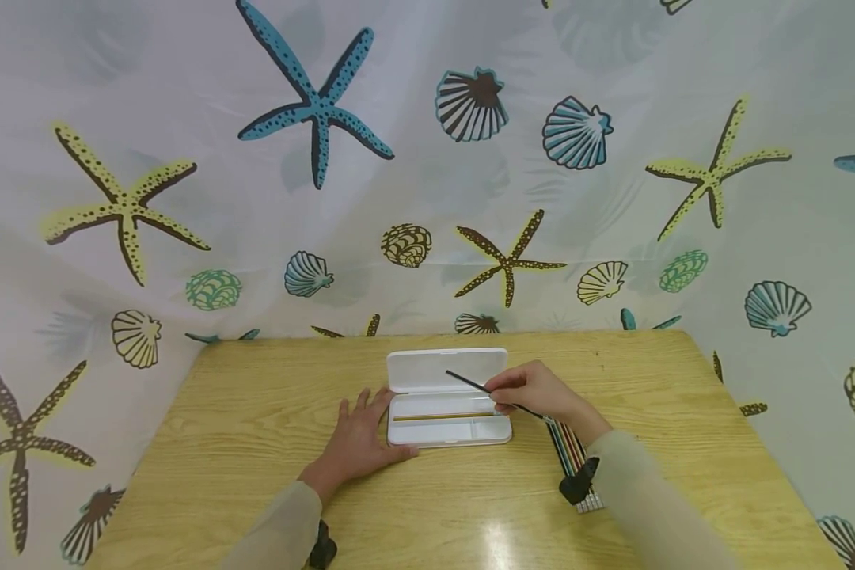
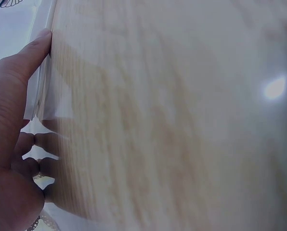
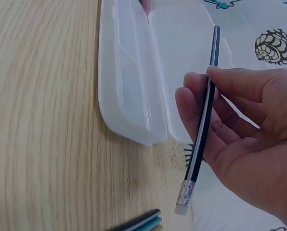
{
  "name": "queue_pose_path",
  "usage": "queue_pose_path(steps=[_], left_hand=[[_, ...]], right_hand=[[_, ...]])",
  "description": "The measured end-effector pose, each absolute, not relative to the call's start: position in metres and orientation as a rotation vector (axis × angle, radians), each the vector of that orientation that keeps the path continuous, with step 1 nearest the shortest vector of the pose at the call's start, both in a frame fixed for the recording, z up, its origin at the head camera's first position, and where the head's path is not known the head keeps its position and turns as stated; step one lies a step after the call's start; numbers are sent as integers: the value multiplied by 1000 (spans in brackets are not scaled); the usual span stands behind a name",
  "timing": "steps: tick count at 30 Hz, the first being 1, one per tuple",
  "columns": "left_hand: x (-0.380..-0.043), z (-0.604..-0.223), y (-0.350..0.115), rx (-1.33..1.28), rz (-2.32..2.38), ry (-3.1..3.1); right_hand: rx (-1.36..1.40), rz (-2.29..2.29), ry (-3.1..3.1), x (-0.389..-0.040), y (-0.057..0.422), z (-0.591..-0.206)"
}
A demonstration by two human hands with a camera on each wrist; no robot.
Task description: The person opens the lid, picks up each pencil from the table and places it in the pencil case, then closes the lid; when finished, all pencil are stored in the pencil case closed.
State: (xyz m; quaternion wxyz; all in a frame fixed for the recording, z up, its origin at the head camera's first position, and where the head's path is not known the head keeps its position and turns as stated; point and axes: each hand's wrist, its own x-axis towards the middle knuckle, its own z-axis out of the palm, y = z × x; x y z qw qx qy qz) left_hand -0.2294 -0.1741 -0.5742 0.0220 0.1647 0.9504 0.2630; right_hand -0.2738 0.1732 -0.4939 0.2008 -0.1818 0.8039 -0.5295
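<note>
A white pencil case lies on the table with its lid raised at the back. One yellowish pencil lies lengthwise inside it. My left hand rests at the case's left end, fingers spread behind and thumb along the front edge; the left wrist view shows that thumb against the case wall. Over the right end, my right hand pinches a black pencil between thumb and fingers. This pencil has a silver ferrule and a pale eraser, and it is tilted above the case.
Several colored pencils lie side by side on the wooden table, right of the case and partly under my right wrist. A patterned cloth with starfish and shells hangs behind the table and along its sides.
</note>
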Motion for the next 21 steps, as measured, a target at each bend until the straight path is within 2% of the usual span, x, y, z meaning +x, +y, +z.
queue_pose_path(steps=[21], left_hand=[[-229, -574, -175, 483, 774, 2953]], right_hand=[[-724, -1248, 2476, -293, 116, -509]])
